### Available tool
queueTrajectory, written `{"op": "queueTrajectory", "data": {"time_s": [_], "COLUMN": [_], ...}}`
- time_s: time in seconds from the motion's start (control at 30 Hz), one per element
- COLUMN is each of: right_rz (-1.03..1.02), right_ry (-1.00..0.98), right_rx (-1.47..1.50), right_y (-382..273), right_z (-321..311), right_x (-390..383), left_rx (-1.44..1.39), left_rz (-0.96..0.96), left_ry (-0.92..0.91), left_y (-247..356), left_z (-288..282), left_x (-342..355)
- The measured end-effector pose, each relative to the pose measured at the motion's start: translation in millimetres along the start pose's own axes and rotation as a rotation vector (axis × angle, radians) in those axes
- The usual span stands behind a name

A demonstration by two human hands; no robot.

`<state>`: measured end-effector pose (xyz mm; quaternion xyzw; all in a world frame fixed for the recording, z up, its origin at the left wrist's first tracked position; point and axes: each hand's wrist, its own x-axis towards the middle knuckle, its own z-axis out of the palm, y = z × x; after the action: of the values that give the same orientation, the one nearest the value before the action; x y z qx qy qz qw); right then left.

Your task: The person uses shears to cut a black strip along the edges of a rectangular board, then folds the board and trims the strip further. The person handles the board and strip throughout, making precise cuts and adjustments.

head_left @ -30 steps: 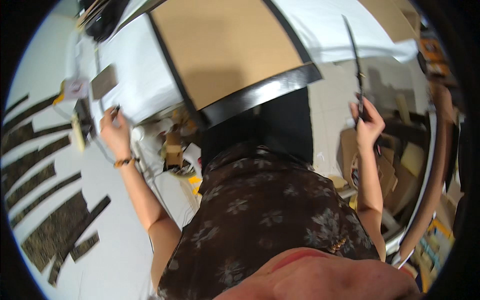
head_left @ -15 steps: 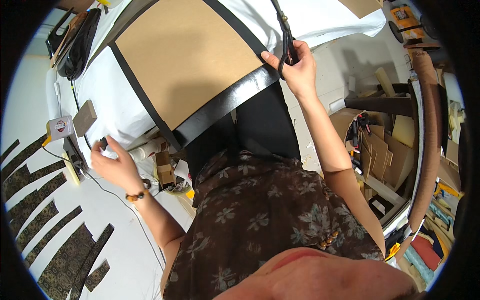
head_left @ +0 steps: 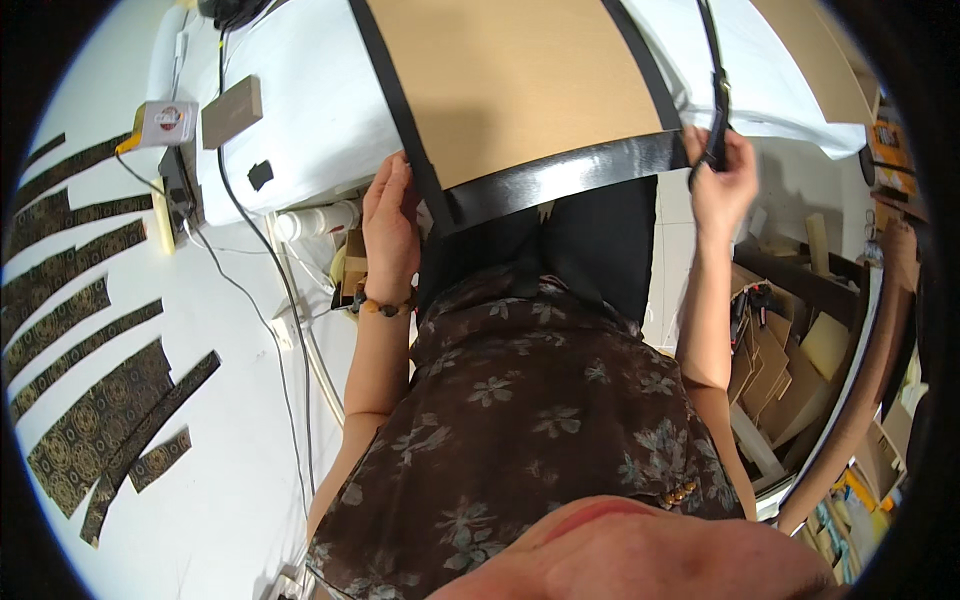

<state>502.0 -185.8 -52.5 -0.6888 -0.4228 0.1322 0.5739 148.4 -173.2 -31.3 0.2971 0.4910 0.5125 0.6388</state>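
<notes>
A brown cardboard panel (head_left: 530, 75) with shiny black strips (head_left: 575, 170) along its edges lies on the white-covered table. Its near edge overhangs toward my lap. My left hand (head_left: 392, 225) is beside the panel's near left corner, fingers stretched upward with the tips against the black edging; the frame does not show any grip on it. In my right hand (head_left: 725, 178) are black-handled scissors (head_left: 721, 100), blades pointing away from me, above the near right corner. A small black scrap (head_left: 260, 176) lies on the white cover to the left.
A grey-brown block (head_left: 232, 112) and a small light box (head_left: 166, 124) are at the table's left side. Dark cables (head_left: 268, 240) hang there. Patterned fabric pieces (head_left: 110, 410) are spread on the white surface at far left. Cardboard offcuts (head_left: 770, 370) fill a bin at right.
My left hand has come from the far left to the panel's left edge, leaving the black scrap on the cover. The view has shifted left; my right hand still holds the scissors.
</notes>
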Motion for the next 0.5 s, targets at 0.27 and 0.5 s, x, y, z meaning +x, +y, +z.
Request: {"op": "queueTrajectory", "data": {"time_s": [0.27,0.5], "right_rz": [0.175,0.502], "right_ry": [-0.732,-0.831], "right_rx": [0.057,0.404], "right_y": [-75.3,-76.0], "right_z": [-59.5,-54.7], "right_x": [-13.9,-46.7], "left_rx": [0.253,0.059], "left_rz": [0.128,-0.085], "left_ry": [-0.009,-0.209], "left_y": [-9.5,-5.8], "left_z": [-27.8,-17.7], "left_x": [-22.5,13.6]}}
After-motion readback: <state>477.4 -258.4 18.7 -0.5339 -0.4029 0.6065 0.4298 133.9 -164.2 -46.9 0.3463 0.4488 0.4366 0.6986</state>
